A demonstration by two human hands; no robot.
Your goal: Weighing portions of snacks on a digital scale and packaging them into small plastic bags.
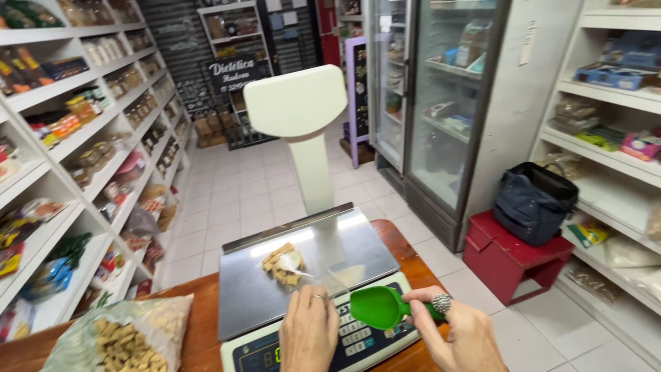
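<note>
White shelving lines both sides of a small shop, packed with bags and jars, and a pale tiled floor [241, 200] runs back toward glass-door fridges [441, 103] on the right. Up close, a wooden counter [206, 331] carries a weighing scale [303, 275] with a steel platter, a keypad front and a cream display head on a post. On the platter lies a small clear bag [286, 263] of tan cubes, its open mouth toward the right. The left hand [308, 334] rests flat on the scale's front edge, fingers together and pointing away from the wearer, a ring on one finger, gripping nothing that can be seen. The right hand [458, 331] pinches the handle of a green plastic scoop [382, 306] between thumb and fingers, a large ring showing. The scoop's long axis lies nearly level, left to right, with the bowl pointing left toward the left hand and the bag, and hanging over the keypad just short of the platter. At the counter's near left corner sits a large open bag [124, 341] of the same tan cubes. A dark bag [533, 200] sits on a red stool [506, 258] by the right shelves.
</note>
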